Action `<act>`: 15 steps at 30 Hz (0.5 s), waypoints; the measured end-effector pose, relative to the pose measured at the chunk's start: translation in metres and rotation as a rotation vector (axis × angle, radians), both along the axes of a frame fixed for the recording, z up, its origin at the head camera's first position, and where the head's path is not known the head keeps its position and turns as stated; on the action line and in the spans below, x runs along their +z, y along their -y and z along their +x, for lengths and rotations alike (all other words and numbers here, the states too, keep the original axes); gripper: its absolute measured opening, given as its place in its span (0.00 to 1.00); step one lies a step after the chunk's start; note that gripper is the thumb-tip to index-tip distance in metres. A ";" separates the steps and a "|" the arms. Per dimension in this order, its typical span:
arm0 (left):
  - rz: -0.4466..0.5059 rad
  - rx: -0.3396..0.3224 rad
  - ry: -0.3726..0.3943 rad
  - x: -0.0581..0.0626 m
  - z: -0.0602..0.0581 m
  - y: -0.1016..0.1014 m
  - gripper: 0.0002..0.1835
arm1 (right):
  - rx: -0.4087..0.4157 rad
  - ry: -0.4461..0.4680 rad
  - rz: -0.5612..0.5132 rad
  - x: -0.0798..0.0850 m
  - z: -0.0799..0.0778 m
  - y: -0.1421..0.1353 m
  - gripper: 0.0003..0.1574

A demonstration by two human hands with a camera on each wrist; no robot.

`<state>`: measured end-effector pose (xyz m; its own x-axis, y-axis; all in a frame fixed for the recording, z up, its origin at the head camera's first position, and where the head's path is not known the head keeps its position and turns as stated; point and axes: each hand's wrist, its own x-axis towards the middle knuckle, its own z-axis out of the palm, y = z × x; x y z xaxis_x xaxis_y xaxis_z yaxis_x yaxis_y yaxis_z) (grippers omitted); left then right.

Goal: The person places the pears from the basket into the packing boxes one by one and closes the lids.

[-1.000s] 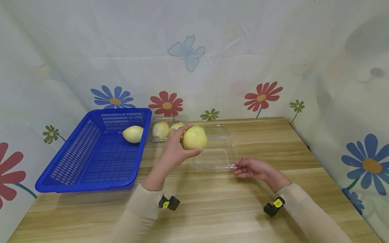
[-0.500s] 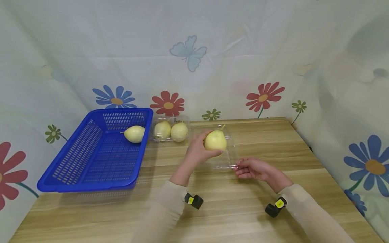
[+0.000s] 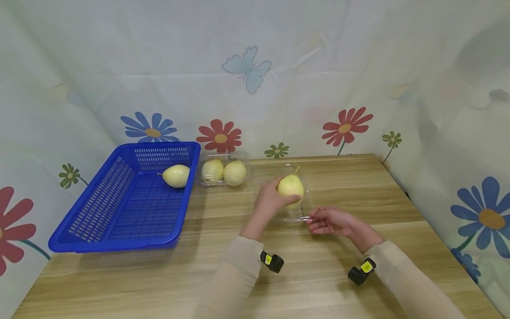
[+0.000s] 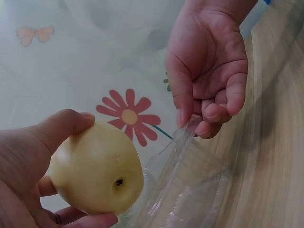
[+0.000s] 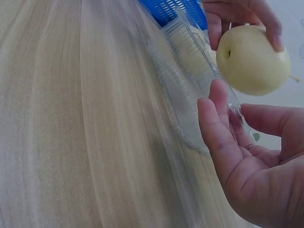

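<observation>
A pale yellow pear [image 3: 290, 188] is gripped by my left hand [image 3: 269, 200], its stem pointing up and away. It is held over a clear plastic clamshell box [image 3: 282, 215] on the table. In the left wrist view, thumb and fingers curl round the pear [image 4: 97, 166], whose dimpled bottom faces the camera. My right hand [image 3: 332, 222] pinches the near right corner of the clear box between thumb and finger, as the left wrist view shows at the box edge [image 4: 183, 137]. From the right wrist view, the pear [image 5: 254, 59] appears above the box's rim.
To the left stands a blue plastic basket [image 3: 181, 221] with one pear [image 3: 176, 176] lying inside. Between basket and open box, a second clear box [image 3: 204, 181] holds two pears [image 3: 235, 173]. A flower-printed cloth [image 3: 303, 97] hangs behind the wooden table [image 3: 318, 274].
My left hand has carried the pear rightward, from beside the two boxed pears to over the right part of the open box, and slightly lower. My right hand keeps its pinch on the corner.
</observation>
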<state>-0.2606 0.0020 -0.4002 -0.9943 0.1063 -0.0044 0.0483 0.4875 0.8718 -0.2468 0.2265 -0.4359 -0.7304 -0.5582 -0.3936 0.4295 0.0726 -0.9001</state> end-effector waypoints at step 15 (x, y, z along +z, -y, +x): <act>-0.047 0.038 0.066 -0.017 -0.001 -0.016 0.34 | -0.010 0.007 0.028 0.001 -0.001 0.002 0.15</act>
